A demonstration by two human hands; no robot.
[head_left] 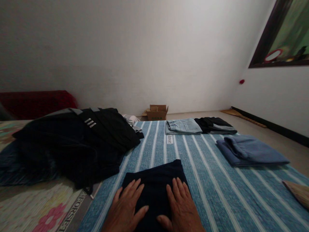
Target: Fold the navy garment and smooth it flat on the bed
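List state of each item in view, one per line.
Left hand: flat, open, pressing the dark garment.
Right hand: flat, open, on the same garment.
Dark garment: folded, on the striped sheet.
Black clothes pile: unfolded, heaped.
Light jeans: folded.
Black trousers: folded.
Blue trousers: folded.
Cardboard box: open, on the floor.
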